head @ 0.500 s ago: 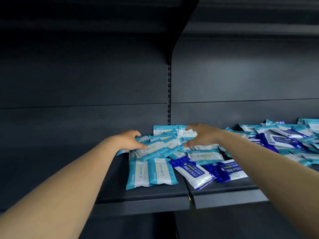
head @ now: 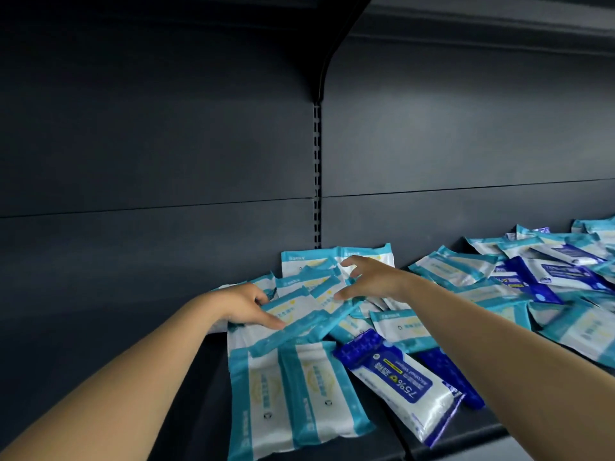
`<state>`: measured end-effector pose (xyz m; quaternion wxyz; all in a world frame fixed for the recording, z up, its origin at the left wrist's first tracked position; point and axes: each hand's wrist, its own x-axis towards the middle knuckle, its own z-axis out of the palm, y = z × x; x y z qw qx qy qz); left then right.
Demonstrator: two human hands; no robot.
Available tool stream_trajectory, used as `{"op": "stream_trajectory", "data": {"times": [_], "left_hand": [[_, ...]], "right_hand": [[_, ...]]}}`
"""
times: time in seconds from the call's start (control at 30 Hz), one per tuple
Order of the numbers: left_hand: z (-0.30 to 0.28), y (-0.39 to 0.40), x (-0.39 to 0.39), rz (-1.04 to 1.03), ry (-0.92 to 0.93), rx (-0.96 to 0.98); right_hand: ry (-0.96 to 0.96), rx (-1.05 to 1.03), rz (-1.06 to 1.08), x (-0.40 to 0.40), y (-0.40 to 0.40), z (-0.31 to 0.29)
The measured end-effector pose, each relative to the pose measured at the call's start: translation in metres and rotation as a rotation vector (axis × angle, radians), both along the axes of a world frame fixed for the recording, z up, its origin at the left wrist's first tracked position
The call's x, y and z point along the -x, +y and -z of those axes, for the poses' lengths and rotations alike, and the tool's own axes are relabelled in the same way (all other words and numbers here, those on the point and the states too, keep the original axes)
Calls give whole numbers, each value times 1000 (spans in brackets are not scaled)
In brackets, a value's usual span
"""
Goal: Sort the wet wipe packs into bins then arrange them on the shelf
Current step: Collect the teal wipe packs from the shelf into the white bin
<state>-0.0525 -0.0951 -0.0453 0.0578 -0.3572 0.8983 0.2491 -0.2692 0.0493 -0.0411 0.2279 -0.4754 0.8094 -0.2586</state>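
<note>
Right hand (head: pixel 376 279) now lifted; dark shelf (head: pixel 199 394).

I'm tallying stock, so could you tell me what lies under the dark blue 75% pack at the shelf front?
The dark blue 75% pack lies over a second dark blue pack and light blue packs; anything deeper is covered.

The right hand (head: pixel 372 279) has lifted and spread its fingers (head: pixel 346 261); the left hand (head: pixel 246 306) now lies flatter on the light-blue packs (head: pixel 299 314).
</note>
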Motion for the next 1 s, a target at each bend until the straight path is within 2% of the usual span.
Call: {"op": "stream_trajectory", "data": {"times": [0.47,0.87,1.0], "left_hand": [[-6,-30,-19,-51,47,-175],[-2,-31,-23,-100,89,-218],[-2,-36,-32,-118,115,-225]], "right_hand": [[-88,-59,-8,21,-44,14],[-324,-8,-2,23,-51,22],[-371,-67,-54,23,-59,22]]}}
